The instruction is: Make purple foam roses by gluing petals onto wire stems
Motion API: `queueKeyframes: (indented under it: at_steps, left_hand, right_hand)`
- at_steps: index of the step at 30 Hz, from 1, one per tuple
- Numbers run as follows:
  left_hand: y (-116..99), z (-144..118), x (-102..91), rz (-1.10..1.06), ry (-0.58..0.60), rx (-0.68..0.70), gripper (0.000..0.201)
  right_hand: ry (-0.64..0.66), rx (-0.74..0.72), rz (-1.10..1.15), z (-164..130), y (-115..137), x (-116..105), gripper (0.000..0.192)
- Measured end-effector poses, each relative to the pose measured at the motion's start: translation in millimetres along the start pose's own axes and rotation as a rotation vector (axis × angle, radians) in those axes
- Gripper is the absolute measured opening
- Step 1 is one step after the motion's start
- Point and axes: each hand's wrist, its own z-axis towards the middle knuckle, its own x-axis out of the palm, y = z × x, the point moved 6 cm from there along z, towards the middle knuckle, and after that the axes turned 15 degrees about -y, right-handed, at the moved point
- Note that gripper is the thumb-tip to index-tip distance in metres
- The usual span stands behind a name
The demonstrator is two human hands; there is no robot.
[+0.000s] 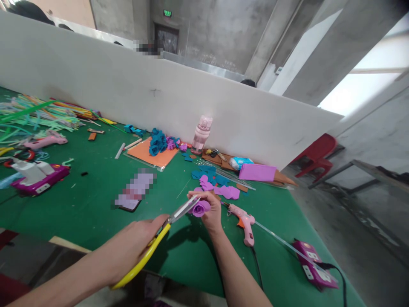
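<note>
My left hand is closed round a pair of scissors with yellow handles. Their metal blades point up and to the right, reaching the edge of a purple paper rose. Closed on that rose is my right hand, its fingers behind and above the flower, partly hidden. Just beyond the right hand lie purple petal pieces and teal petal pieces. A pink glue gun rests to the right of that hand, with a clear glue stick sticking out of its back.
A phone lies left of centre. Behind it, teal paper flowers sit on an orange sheet near a pink bottle. Purple power strips stand at both sides. Colourful strips cover the far left. A white partition borders the table.
</note>
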Motion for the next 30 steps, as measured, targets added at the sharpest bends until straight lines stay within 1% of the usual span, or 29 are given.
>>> queueKeyframes:
  at_steps: [7,13,21,26,30]
  left_hand:
    - [0.8,-0.6,1.1,0.021,0.029,-0.028,0.04]
    - [-1.2,-0.3,-1.4,0.018,0.013,-0.021,0.038]
    - [-0.8,0.1,0.1,-0.02,0.014,-0.028,0.041]
    - [0.7,-0.1,0.7,-0.032,-0.007,-0.006,0.042]
    - [4.6,-1.0,2.3,-0.032,-0.008,-0.027,0.043]
  right_hand:
    - [0.014,-0.006,0.008,-0.1,-0.8,-1.4,0.015]
    - [0.003,-0.003,-0.011,-0.5,-0.1,-0.8,0.015]
    - [-0.001,-0.026,-0.001,-0.1,1.6,-0.1,0.015]
    - [0.003,-0.025,-0.004,-0.2,0.9,-0.3,0.014]
    - [0.004,-0.019,-0.009,-0.6,0.1,-0.1,0.014]
